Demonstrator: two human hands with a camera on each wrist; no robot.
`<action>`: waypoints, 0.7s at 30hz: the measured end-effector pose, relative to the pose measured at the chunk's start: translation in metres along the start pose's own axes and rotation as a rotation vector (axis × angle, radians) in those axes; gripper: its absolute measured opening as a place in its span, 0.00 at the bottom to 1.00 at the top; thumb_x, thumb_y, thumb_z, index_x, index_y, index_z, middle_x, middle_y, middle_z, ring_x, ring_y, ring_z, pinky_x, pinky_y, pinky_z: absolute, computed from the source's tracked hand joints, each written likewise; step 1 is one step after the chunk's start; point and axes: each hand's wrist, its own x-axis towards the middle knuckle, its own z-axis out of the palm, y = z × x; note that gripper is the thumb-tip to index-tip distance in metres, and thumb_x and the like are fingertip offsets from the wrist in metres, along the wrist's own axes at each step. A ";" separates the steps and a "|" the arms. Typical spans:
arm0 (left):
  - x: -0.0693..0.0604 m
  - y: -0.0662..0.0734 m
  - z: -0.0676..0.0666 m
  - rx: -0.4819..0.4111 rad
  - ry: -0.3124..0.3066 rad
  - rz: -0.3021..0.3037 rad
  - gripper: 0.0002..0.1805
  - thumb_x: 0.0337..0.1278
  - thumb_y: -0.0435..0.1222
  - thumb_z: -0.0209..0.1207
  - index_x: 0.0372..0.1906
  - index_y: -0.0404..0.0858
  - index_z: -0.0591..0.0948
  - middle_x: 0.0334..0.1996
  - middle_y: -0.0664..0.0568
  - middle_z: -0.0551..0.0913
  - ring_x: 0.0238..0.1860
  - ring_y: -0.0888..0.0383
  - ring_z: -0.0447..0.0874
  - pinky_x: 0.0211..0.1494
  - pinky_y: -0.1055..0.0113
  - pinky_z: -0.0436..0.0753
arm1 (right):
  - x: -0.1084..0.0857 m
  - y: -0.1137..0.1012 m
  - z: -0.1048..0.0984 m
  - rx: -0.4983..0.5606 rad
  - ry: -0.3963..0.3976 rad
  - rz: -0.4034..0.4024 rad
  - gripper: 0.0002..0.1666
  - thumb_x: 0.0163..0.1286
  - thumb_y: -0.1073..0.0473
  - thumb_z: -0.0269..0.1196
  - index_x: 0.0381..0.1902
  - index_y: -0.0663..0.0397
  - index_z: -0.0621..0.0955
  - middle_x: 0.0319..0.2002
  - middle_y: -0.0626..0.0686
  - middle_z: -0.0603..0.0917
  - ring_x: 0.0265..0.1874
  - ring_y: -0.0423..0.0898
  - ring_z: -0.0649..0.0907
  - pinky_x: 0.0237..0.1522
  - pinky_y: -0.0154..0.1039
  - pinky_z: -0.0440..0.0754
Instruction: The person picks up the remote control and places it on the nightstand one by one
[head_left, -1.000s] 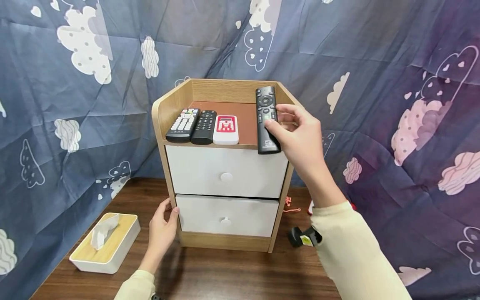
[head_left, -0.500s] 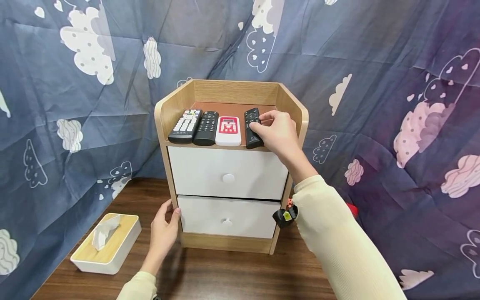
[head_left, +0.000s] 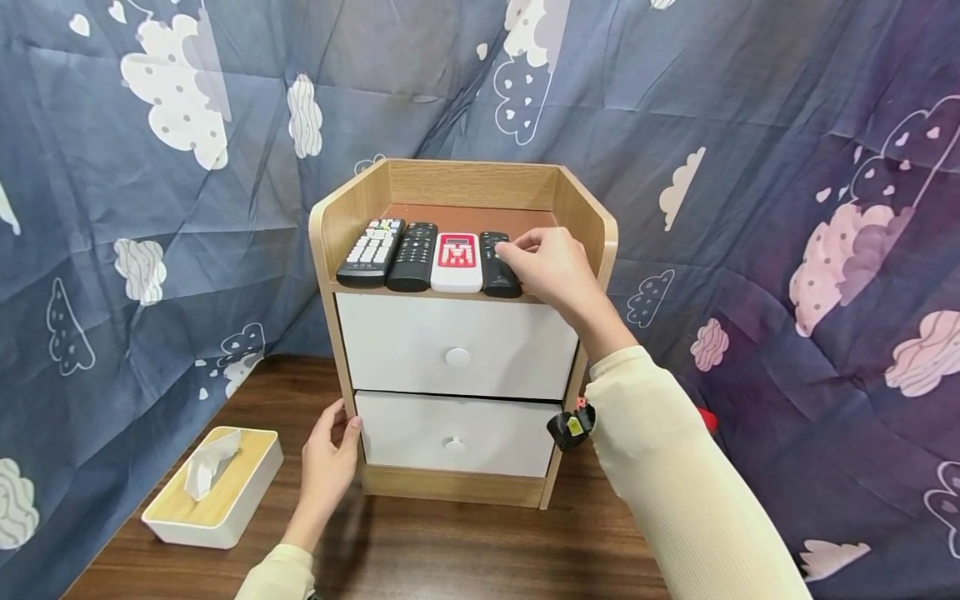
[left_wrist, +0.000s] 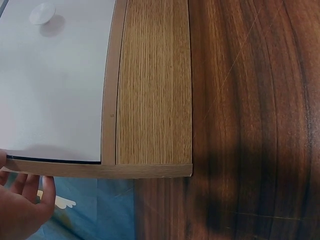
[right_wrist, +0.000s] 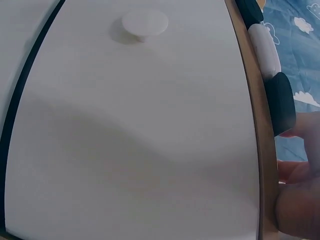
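A small wooden cabinet point(head_left: 453, 482) with two white drawers stands on the brown table. My right hand point(head_left: 551, 262) holds a black remote control point(head_left: 497, 265) by its right side, thumb over its upper face. This remote lies on the cabinet's top shelf against a white remote with a red panel point(head_left: 456, 263). Left of that lie a slim black remote point(head_left: 412, 258) and a black remote with white buttons point(head_left: 371, 254). My left hand point(head_left: 327, 454) grips the cabinet's lower left edge, thumb at the front and fingers along the side, as the left wrist view also shows.
A white tissue box point(head_left: 213, 492) with a wooden lid stands on the table at the left. The shelf has raised wooden walls point(head_left: 472, 185) at the sides and back. Blue cloud-patterned cloth point(head_left: 600, 100) hangs behind. A red object point(head_left: 707, 419) shows partly behind my right sleeve.
My right hand has brought the black remote down and left onto the shelf, first tilted, now straight against the white one. The left hand has stayed on the cabinet.
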 end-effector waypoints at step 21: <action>0.004 -0.001 -0.019 0.069 -0.136 -0.020 0.25 0.76 0.40 0.49 0.72 0.39 0.67 0.64 0.40 0.74 0.65 0.46 0.71 0.64 0.50 0.72 | -0.068 0.024 -0.008 0.167 0.357 -0.289 0.14 0.70 0.60 0.58 0.48 0.57 0.85 0.46 0.51 0.85 0.44 0.41 0.84 0.48 0.32 0.78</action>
